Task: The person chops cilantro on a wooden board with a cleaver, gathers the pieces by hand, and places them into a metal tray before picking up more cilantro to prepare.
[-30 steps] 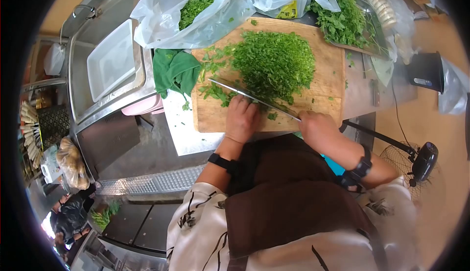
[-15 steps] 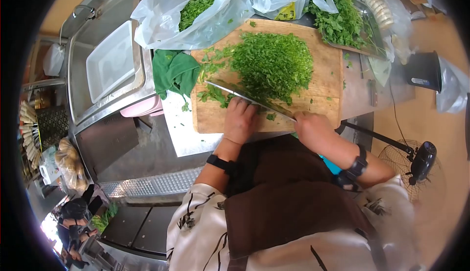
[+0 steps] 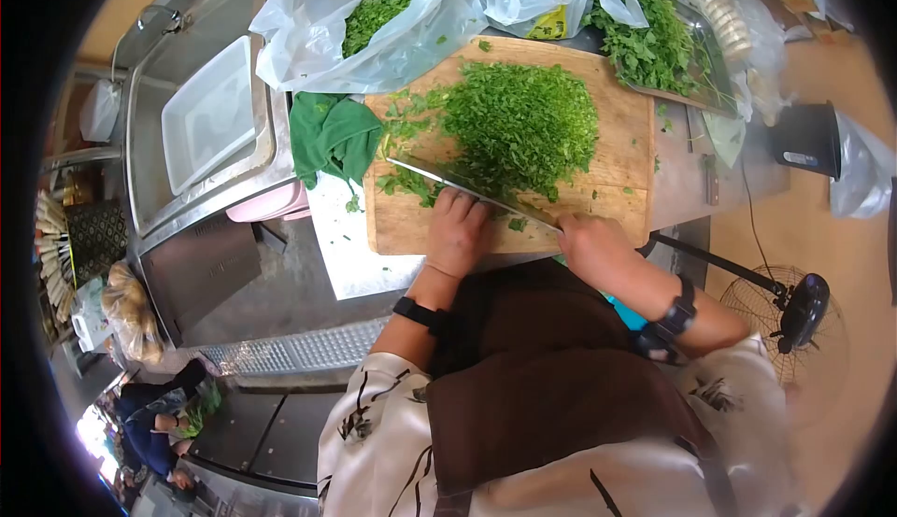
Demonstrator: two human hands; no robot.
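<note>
My right hand (image 3: 598, 248) is closed round the handle of a long knife (image 3: 467, 187), whose blade points left and slants across the front of the wooden cutting board (image 3: 607, 209). Just in front of the blade, my left hand (image 3: 458, 233) lies with its fingertips on or against it; whether they pinch it is hidden. Behind the knife a big heap of chopped green herbs (image 3: 523, 120) covers the board's middle. Loose leaves (image 3: 408, 181) lie near the blade's tip.
A green cloth (image 3: 332, 134) lies left of the board, beside a sink with a white tub (image 3: 210, 115). Behind are plastic bags of greens (image 3: 378, 17) and a tray of leafy herbs (image 3: 654, 41). A fan (image 3: 804, 311) stands right; another person (image 3: 154, 424) is at lower left.
The knife has shifted very slightly left, with my hands almost unmoved. At lower left, the other person has moved nearer the greens there.
</note>
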